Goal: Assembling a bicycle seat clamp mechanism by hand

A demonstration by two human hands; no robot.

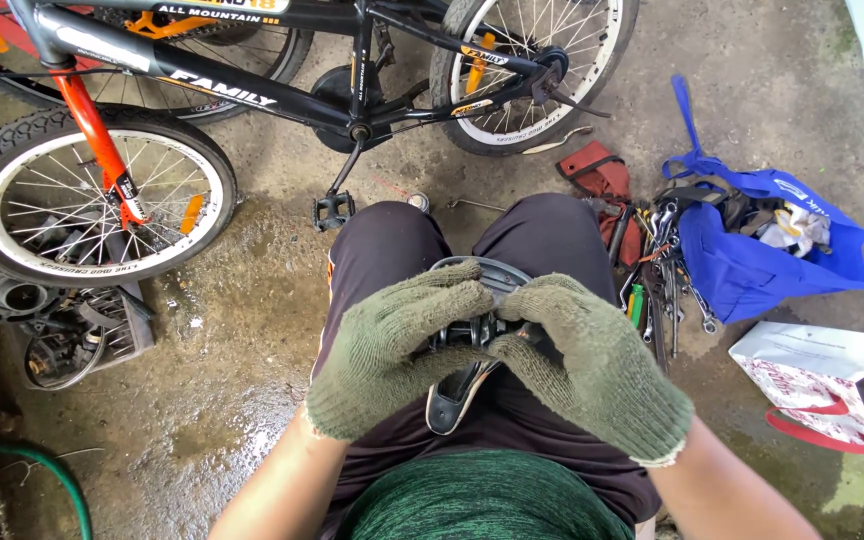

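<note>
Both my hands wear green knitted gloves. My left hand [392,345] and my right hand [587,360] grip a black bicycle saddle [467,385], held upside down above my lap. Its rails and clamp [472,325] show between my fingers, and its narrow nose points toward my body. My knees in dark shorts lie under it.
A black and orange small bicycle [252,95] stands ahead on the wet concrete, front wheel [92,200] at left, pedal [333,210] near my knee. Spanners and tools [662,270] lie at right beside a blue bag [762,250], a red pouch [602,180] and a white bag [832,385]. Black parts [62,330] sit at left.
</note>
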